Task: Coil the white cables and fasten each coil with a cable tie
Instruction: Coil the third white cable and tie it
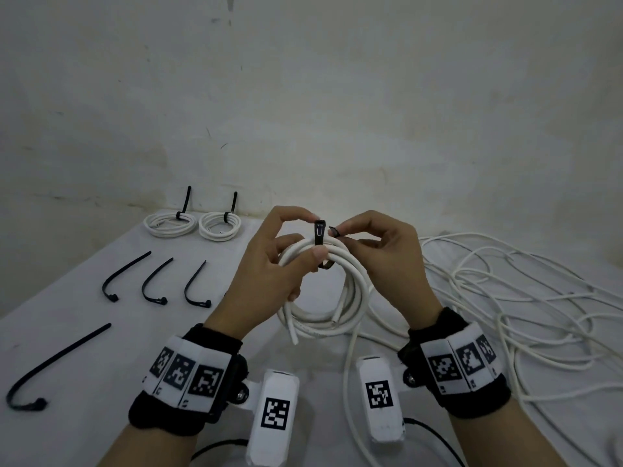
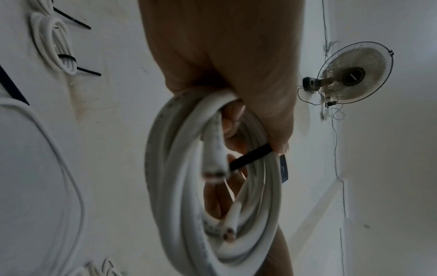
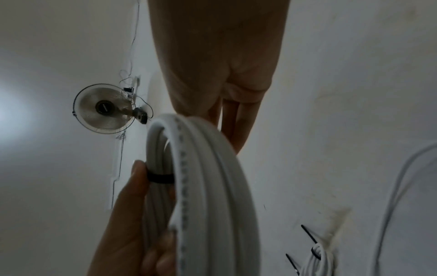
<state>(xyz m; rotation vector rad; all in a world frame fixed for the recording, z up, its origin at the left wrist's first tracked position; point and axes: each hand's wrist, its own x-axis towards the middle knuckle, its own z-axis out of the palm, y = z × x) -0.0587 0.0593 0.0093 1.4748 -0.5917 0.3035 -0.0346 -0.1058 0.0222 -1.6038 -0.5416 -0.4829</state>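
Both hands (image 1: 269, 264) (image 1: 387, 261) — coil (image 1: 337, 298) between

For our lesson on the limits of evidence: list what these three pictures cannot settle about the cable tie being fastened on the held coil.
1. Head view: whether the tail of the cable tie has entered its head; the right hand fingertips cover it.
2. Left wrist view: the tie's head, hidden behind the left hand and the coil.
3. Right wrist view: only a short band of tie shows; the coil hides the rest.
4. Head view: how many loose cables remain; tangled, cut off at the right edge.
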